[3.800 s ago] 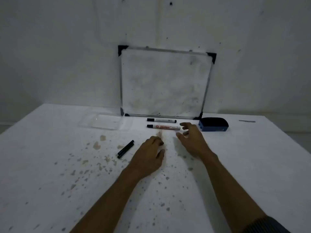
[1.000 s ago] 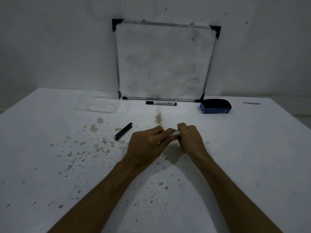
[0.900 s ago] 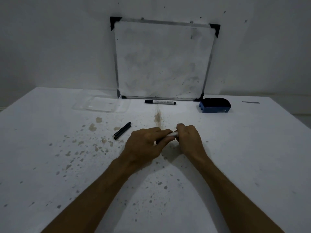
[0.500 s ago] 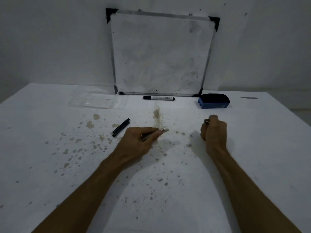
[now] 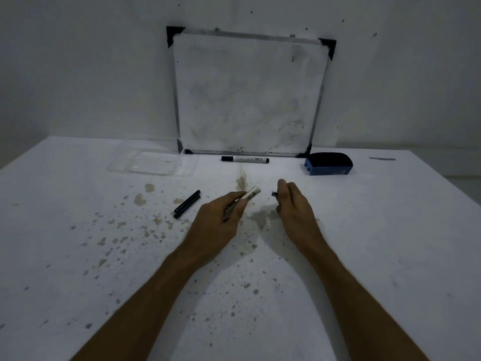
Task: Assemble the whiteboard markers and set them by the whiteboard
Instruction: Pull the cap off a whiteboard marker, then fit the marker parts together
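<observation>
My left hand (image 5: 220, 221) grips a white marker barrel (image 5: 250, 195), whose open end points up and right. My right hand (image 5: 294, 207) is closed around a small dark marker piece (image 5: 274, 194) that pokes out toward the barrel; a short gap separates the two parts. A whole marker with a black cap (image 5: 245, 159) lies on the table just in front of the whiteboard (image 5: 247, 92), which leans against the wall. Two black stick-like marker parts (image 5: 187, 204) lie side by side left of my left hand.
A clear plastic tray (image 5: 153, 165) sits left of the whiteboard's foot. A blue eraser with a black top (image 5: 328, 164) sits to its right. The white table (image 5: 377, 230) is spotted with brown stains. A grey smear (image 5: 382, 159) marks the far right.
My hands first pulled the marker apart and separated; since half a second ago my right hand has come back left toward the barrel in my left hand.
</observation>
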Demonstrator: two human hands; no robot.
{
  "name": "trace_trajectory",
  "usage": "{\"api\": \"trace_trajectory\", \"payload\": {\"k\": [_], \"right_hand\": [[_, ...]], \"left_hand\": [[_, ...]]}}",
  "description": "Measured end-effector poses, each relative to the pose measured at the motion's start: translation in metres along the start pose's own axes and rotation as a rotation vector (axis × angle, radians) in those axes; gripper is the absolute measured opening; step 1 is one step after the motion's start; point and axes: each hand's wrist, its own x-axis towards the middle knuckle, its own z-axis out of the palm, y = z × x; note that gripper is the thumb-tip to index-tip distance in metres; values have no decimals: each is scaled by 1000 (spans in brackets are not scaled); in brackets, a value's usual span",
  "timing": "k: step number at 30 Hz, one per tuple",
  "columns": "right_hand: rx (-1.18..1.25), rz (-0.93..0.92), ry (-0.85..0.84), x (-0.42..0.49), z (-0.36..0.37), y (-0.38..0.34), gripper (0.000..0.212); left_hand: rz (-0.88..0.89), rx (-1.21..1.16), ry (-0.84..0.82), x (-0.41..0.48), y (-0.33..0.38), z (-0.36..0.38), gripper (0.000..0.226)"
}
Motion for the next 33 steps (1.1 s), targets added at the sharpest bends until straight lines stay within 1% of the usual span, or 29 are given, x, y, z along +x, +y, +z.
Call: {"api": "trace_trajectory", "payload": {"k": [3,4,6,9,11,15,18,20,23,25,27,29,31,33], "right_hand": [[-52,-94,60,1,1,2,25],[-67,-105,60,2,0,2,20],[-125,-121,24,3,0,2,15],[-193,-136,-43,3,4,3,16],[-246,-141,-76,4,5,4,15],[-311,-166,-77,3,5,3,17],[-296,-184,-65,-4,6,-4,18],[-226,-208,-112,-10,7,-9,26],[-139,-206,-273,-18,9,-16,53],[-70,-217,-321,-21,15,-20,60],[27,-222,-273,-22,22,-26,53],[176,-206,-158,-20,24,-29,36],[416,-116,-77,-16,21,-27,29],[702,17,-119,-13,16,-24,33]], "left_hand": [[-71,-123,36,2,1,-3,27],[-88,-167,38,3,2,-4,22],[-112,-253,37,5,3,-6,21],[-144,-323,38,5,5,-7,20],[-126,-344,54,6,5,-8,19],[-92,-356,101,8,9,-10,19],[-123,-424,156,11,11,-14,17],[-153,-471,189,12,13,-17,18],[-163,-543,262,13,15,-19,27],[-173,-638,283,13,16,-19,28],[-192,-746,260,12,18,-15,28],[-224,-835,228,10,18,-9,31],[-277,-935,203,9,18,-3,32],[-327,-991,163,8,18,-1,30]]}}
